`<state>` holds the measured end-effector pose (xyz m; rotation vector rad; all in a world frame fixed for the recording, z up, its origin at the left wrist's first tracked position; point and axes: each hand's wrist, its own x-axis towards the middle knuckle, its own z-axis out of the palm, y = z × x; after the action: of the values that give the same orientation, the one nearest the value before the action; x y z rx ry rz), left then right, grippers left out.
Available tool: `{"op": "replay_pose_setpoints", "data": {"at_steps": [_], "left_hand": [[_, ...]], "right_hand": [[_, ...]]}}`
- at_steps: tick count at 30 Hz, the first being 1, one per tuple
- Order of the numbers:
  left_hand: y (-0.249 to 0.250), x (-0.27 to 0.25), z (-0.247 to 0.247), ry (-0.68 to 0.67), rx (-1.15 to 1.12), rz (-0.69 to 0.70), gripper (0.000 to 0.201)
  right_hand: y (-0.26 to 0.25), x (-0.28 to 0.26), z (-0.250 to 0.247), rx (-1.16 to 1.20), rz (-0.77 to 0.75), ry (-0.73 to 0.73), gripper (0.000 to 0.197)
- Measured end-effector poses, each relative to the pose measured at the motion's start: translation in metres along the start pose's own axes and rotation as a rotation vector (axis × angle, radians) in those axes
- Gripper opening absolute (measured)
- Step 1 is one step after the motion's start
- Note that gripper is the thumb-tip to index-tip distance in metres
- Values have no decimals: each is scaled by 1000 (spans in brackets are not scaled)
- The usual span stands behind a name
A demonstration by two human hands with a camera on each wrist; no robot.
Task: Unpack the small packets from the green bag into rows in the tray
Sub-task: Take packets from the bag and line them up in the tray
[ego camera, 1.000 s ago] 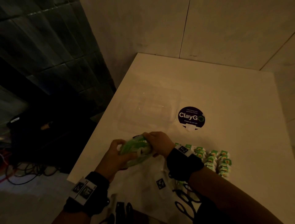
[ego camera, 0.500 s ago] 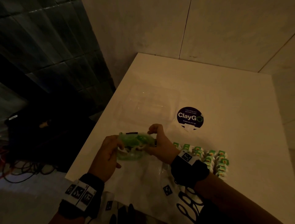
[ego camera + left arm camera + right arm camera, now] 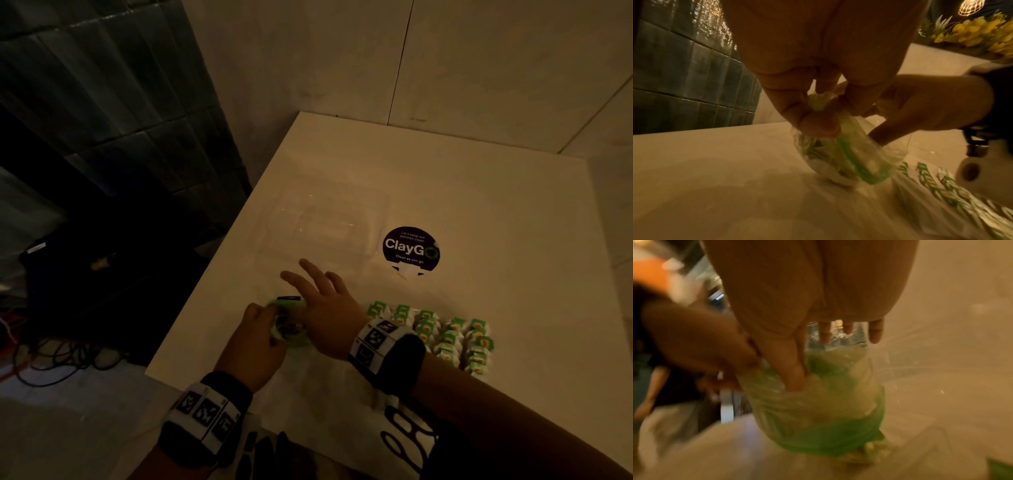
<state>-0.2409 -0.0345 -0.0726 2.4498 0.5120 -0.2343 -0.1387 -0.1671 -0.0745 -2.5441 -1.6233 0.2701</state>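
A small green see-through bag (image 3: 291, 329) stands on the white table near its front left edge. My left hand (image 3: 260, 329) pinches the bag's bunched top (image 3: 818, 104) from the left. My right hand (image 3: 322, 301) lies over its right side with the fingers spread straight out, and its thumb (image 3: 795, 374) pokes into the bag (image 3: 818, 410). Small green-and-white packets (image 3: 442, 335) lie in rows to the right of my right wrist. A clear empty tray (image 3: 274, 240) sits just beyond the hands, hard to make out in the dim light.
A round dark "ClayGo" sticker (image 3: 410, 248) is on the table right of the clear tray. The table's left edge (image 3: 205, 291) drops to a dark floor with cables (image 3: 51, 359). White plastic with black print (image 3: 404, 442) lies at the near edge. Walls close off the far side.
The bag has come down from the air onto the table. My right hand has let go of the bag's top and spread its fingers; the left hand still holds the bag.
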Motion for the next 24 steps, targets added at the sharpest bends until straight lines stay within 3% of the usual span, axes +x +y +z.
{"op": "replay_pose_setpoints", "data": {"at_steps": [5,9,14,17,20,22,24], "left_hand": [[2,0,3,-19,13,-65,53],[6,-3,6,-49,31,-112,58],[9,-10,8,-113,27,-181,60],[9,-13,10,-154,30,-211,66],[13,-17,12,-184,10,-175,69],[17,-19,12,-195,8,-147,67],[20,-20,13,-196,10,-134,65]], "right_hand": [[-3,10,-3,-11,80,-123,37],[0,11,3,35,110,-114,27],[14,-3,-12,529,220,179,14],[22,-14,-28,1102,357,221,17],[27,-28,-38,1683,454,250,32],[31,-43,-41,1764,524,276,29],[37,-57,-41,1678,586,280,23]]}}
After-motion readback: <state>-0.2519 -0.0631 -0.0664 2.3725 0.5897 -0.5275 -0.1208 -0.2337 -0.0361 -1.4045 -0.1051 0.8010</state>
